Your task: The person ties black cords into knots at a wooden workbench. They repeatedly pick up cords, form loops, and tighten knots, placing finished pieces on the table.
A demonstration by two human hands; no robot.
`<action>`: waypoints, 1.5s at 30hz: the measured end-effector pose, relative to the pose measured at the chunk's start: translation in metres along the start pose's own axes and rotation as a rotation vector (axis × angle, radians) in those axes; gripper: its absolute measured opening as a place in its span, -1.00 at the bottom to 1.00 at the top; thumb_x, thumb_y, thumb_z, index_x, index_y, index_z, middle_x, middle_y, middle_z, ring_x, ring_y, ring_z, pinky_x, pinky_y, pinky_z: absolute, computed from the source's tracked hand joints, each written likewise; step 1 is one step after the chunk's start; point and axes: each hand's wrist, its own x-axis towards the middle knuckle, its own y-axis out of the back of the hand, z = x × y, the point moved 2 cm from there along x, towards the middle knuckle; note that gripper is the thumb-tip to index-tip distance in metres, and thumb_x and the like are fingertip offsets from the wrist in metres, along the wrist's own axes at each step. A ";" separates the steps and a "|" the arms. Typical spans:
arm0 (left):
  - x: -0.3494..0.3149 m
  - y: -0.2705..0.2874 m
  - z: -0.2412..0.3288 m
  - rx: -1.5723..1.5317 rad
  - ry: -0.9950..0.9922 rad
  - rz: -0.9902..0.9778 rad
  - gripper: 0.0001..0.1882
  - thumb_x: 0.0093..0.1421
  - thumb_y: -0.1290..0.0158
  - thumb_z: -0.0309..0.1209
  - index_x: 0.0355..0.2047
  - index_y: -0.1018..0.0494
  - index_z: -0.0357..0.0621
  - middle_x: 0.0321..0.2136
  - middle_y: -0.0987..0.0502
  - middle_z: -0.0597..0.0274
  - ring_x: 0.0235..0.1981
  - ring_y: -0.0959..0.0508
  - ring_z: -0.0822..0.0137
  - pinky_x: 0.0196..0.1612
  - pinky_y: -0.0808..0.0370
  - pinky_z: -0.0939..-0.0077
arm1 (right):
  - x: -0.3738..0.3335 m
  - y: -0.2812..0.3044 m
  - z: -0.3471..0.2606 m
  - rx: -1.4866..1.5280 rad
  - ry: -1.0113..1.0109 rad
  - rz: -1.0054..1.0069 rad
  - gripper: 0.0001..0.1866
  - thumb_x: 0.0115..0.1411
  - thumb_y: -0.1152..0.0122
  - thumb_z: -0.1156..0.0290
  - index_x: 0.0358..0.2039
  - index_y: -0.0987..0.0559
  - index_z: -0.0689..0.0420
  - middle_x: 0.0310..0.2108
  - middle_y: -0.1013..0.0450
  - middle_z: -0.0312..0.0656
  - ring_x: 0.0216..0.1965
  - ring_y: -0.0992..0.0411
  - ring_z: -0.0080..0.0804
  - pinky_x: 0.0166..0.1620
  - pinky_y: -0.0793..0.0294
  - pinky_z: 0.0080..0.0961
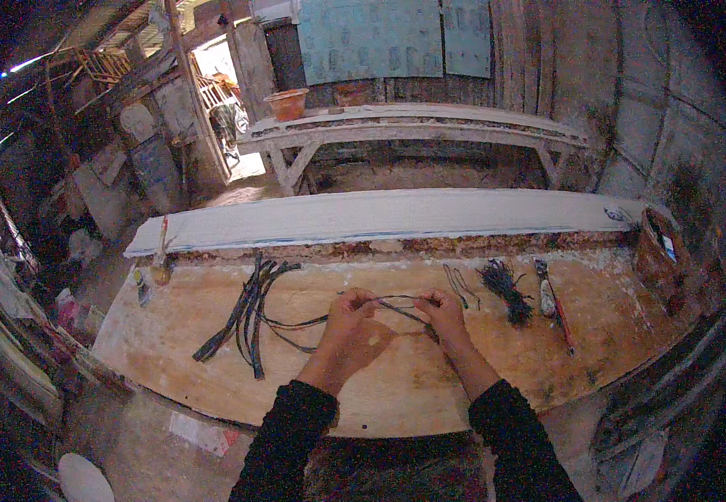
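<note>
Over the middle of a wooden work board, both my hands hold a thin dark strip that looks like cord or flat band. My left hand pinches it at one side, fingertips together. Facing it, my right hand pinches the other side, and the strip loops between them. Left of my hands lies a loose bundle of long dark strips, two of which curve toward my left wrist. To the right are a few short thin dark pieces and a bunch of short black strands.
A red-handled brush-like tool lies at the right beside a small dark-and-white item. Another brush-like tool stands at the far left edge. A long white slab borders the board's back. Behind it, a bench carries an orange basin.
</note>
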 end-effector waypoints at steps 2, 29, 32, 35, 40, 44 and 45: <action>0.009 0.007 -0.006 0.177 -0.105 0.105 -0.76 0.08 -0.18 -0.35 -0.27 -0.39 0.00 -0.43 -0.40 0.29 -0.30 -0.45 0.33 -0.26 -0.48 0.33 | 0.005 0.004 0.009 -0.019 0.068 -0.014 -0.86 0.09 -0.33 0.39 -0.39 -0.56 0.14 -0.46 -0.42 -0.37 -0.43 -0.33 -0.60 -0.40 -0.31 -0.62; -0.006 -0.014 -0.021 0.248 -0.205 -0.355 -0.91 0.17 -0.11 -0.51 -0.37 -0.40 -0.16 -0.51 -0.49 0.25 -0.48 -0.56 0.26 -0.41 -0.52 0.32 | 0.003 0.007 -0.003 -0.452 0.410 0.163 -0.88 0.00 -0.29 0.50 -0.42 -0.54 0.16 -0.46 -0.50 -0.27 -0.37 -0.46 -0.42 -0.28 -0.41 -0.48; -0.020 -0.035 -0.009 0.102 0.145 -0.356 -0.89 0.17 -0.14 -0.49 -0.40 -0.41 -0.17 -0.50 -0.50 0.29 -0.41 -0.56 0.28 -0.36 -0.51 0.37 | 0.015 0.019 0.011 -0.671 0.468 0.271 -0.86 0.00 -0.26 0.52 -0.37 -0.54 0.17 -0.42 -0.50 -0.19 -0.37 -0.47 -0.29 -0.26 -0.43 -0.39; -0.014 -0.041 -0.022 0.115 0.105 -0.371 -0.87 0.15 -0.17 -0.46 -0.43 -0.42 -0.15 -0.51 -0.48 0.34 -0.41 -0.52 0.39 -0.35 -0.46 0.48 | 0.020 0.026 0.021 -0.651 0.461 0.292 -0.81 0.03 -0.23 0.52 -0.29 -0.57 0.15 -0.39 -0.50 -0.15 -0.36 -0.48 -0.24 -0.25 -0.44 -0.36; 0.015 -0.013 -0.063 0.060 0.086 -0.300 -0.85 0.12 -0.20 -0.42 -0.47 -0.44 -0.14 -0.55 -0.46 0.39 -0.46 -0.43 0.54 -0.37 -0.39 0.60 | 0.031 0.025 0.044 -0.527 0.484 0.319 -0.80 0.09 -0.27 0.44 -0.24 -0.58 0.16 -0.41 -0.48 -0.16 -0.39 -0.45 -0.29 -0.27 -0.44 -0.35; 0.027 0.000 -0.055 0.449 -0.220 -0.119 -0.87 0.12 -0.20 -0.43 -0.48 -0.47 -0.18 -0.57 -0.47 0.39 -0.50 -0.42 0.53 -0.41 -0.39 0.60 | 0.035 0.034 0.043 -0.564 0.321 0.301 -0.78 0.07 -0.34 0.36 -0.27 -0.58 0.14 -0.42 -0.44 -0.23 -0.42 -0.41 -0.39 -0.30 -0.43 -0.41; 0.017 -0.003 -0.035 0.730 -0.429 -0.067 -0.87 0.11 -0.20 -0.44 -0.48 -0.48 -0.19 -0.57 -0.47 0.39 -0.51 -0.43 0.53 -0.42 -0.40 0.59 | 0.025 0.030 0.029 -0.444 0.222 0.292 -0.78 0.06 -0.36 0.36 -0.28 -0.59 0.13 -0.40 -0.43 -0.25 -0.42 -0.40 -0.41 -0.31 -0.42 -0.43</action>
